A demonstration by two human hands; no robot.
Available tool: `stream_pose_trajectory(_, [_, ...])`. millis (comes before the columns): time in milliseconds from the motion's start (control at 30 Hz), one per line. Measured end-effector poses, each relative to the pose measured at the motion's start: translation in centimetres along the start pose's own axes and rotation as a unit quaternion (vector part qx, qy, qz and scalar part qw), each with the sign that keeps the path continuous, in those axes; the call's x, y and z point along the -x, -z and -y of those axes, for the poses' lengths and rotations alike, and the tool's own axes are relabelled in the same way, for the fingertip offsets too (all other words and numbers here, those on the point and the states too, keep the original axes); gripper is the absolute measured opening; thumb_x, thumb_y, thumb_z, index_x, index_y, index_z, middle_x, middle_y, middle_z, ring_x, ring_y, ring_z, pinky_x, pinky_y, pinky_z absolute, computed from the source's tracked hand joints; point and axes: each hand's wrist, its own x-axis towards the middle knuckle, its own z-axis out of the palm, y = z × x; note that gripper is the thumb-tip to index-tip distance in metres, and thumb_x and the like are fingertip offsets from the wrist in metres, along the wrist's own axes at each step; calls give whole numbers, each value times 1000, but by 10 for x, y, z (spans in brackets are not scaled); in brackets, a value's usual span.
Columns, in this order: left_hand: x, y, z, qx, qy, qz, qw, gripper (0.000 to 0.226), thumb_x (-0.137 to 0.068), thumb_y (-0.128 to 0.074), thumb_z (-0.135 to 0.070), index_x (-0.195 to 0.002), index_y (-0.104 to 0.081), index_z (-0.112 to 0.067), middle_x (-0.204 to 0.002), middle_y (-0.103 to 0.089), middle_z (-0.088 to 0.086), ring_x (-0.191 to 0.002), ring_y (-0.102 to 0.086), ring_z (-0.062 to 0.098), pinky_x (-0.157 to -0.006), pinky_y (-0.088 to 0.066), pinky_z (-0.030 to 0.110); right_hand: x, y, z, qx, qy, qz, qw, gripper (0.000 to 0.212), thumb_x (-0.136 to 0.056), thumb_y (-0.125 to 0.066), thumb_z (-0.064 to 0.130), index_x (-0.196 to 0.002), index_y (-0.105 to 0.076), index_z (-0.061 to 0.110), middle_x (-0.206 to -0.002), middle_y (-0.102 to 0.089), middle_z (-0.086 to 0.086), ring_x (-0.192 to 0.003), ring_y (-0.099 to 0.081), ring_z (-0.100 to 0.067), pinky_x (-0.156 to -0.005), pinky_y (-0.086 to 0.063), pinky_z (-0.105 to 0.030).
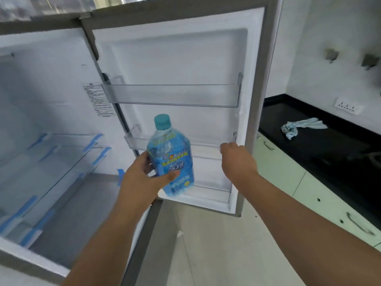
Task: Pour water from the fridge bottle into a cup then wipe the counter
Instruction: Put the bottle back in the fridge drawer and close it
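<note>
One bottle point(170, 157) gripped by left hand point(142, 178); right hand point(237, 159) curled near door shelf point(206, 144), fingertips hidden; one cloth point(301, 126) on desk point(321, 145) beyond right hand.

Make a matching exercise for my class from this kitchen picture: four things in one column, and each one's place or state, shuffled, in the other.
Things:
1. bottle
2. cloth
3. fridge door
4. right hand

Places or states:
A. lying on the black counter
B. swung open
C. held in the left hand
D. at the door's inner edge

Pairs: 1-C, 2-A, 3-B, 4-D
</note>
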Motion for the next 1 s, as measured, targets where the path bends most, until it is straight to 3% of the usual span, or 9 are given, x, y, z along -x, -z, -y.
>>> stream_pose_trajectory(233, [-37, -37, -3, -11, 7, -47, 999, 55, -70, -96, -19, -117, -69, -30, -107, -78, -21, -101, -72, -5, -71, -57, 10, -103, -17, -50, 11, 55, 36, 998, 42, -93, -40, -9, -129, -53, 6, -129, -56, -12, -114, -57, -34, -89, -44, -38])
stream_pose_trajectory(467, [-51, -38, 13, -21, 23, -89, 996, 58, -72, -96, -20, -122, -67, -27, -112, -77, -20, -102, -73, -4, -72, -58, 12, -148, -30, -74, -27, 74, -1, 997, 25, -97, -46, -6, -115, -60, 5, -113, -60, -16, -99, -61, -39, -73, -41, -39])
stream_pose_trajectory(567, [-58, -33, 20, -34, 28, -98, 994, 64, -72, -96, -24, -128, -66, -27, -117, -76, -18, -106, -72, -3, -77, -60, 16, -151, -21, -72, -46, 45, 31, 997, 35, -99, -45, -2, -129, -59, 9, -125, -57, -14, -104, -61, -41, -75, -45, -39])
stream_pose_trajectory(667, [-67, -23, 28, -48, 32, -92, 994, 64, -73, -96, -24, -130, -66, -27, -118, -76, -17, -108, -72, -1, -78, -60, 15, -139, -10, -55, -3, 28, 19, 999, 59, -100, -53, 10, -156, -39, 19, -150, -43, -10, -120, -58, -36, -85, -52, -42])
stream_pose_trajectory(700, [-70, -18, 31, -56, 32, -89, 994, 62, -73, -95, -24, -129, -66, -27, -116, -77, -17, -107, -72, -2, -76, -59, 13, -130, -9, -44, -13, 41, -22, 999, 62, -100, -56, 16, -158, -36, 22, -151, -43, -9, -115, -61, -32, -80, -53, -41])
stream_pose_trajectory(767, [-76, -6, 36, -78, 24, -82, 993, 61, -74, -95, -27, -127, -67, -28, -114, -77, -20, -105, -71, -6, -74, -56, 8, -110, -13, -12, -122, 110, -73, 984, 56, -98, -63, 19, -151, -46, 23, -141, -54, -5, -92, -64, -20, -71, -50, -34])
stream_pose_trajectory(867, [-83, 20, 43, -100, 21, -76, 992, 66, -73, -95, -33, -131, -65, -30, -118, -76, -20, -111, -70, -4, -89, -59, 19, -84, -29, 44, -328, 164, 56, 929, 42, -95, -71, 16, -134, -63, 27, -124, -66, 7, -77, -63, -9, -75, -50, -24])
stream_pose_trajectory(933, [-83, 40, 50, -97, 31, -80, 992, 71, -72, -96, -40, -134, -63, -34, -122, -74, -20, -116, -70, 2, -99, -58, 34, -71, -46, 78, -407, 151, 175, 884, 44, -96, -71, 19, -135, -59, 35, -131, -64, 14, -94, -67, -2, -77, -51, -15])
stream_pose_trajectory(1000, [-81, 61, 59, -87, 39, -78, 992, 78, -66, -95, -50, -135, -61, -38, -125, -74, -20, -119, -69, 4, -103, -57, 40, -64, -66, 107, -441, 141, 252, 850, 55, -97, -70, 22, -142, -49, 45, -143, -54, 19, -114, -63, -1, -84, -54, -15])
